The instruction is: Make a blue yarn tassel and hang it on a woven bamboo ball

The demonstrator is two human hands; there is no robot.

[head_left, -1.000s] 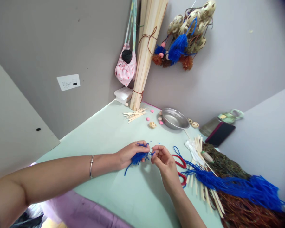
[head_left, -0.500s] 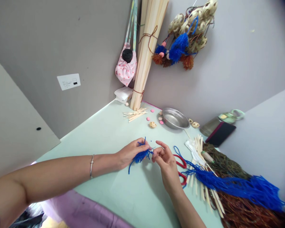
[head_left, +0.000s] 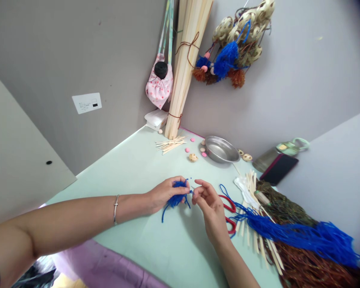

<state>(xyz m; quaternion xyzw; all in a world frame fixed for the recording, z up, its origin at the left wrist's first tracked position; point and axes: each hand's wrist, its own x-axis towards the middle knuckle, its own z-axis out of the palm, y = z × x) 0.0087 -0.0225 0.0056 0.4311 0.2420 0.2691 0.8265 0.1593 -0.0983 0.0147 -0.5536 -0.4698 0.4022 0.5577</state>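
- The left hand [head_left: 164,195] grasps a blue yarn tuft [head_left: 177,199] between thumb and fingers; the tuft seems lifted over the worktop [head_left: 122,172], between its front edge and its back corner.
- The right hand [head_left: 209,202] pinches with thumb and index finger a short blue strand [head_left: 191,192] at the tuft. Something thin is near these fingertips, but I cannot tell what.
- In my judgement, the work is partly done: the yarn is gathered into a bunch, while its ends stick out unevenly and one hangs long. Fastening seems under way; I cannot see if a knot is complete.
- Just beside the right hand lie red-handled scissors [head_left: 234,227], which no hand touches.
- Toward the worktop's right side, a long blue yarn hank [head_left: 302,238] rests over brown fibres [head_left: 314,264], so much yarn appears unused.
- Near the back edge are a metal bowl [head_left: 222,150] and pink beads [head_left: 187,150], apart from the tuft.
- On the wall above hang blue tufts [head_left: 226,60], which look finished.
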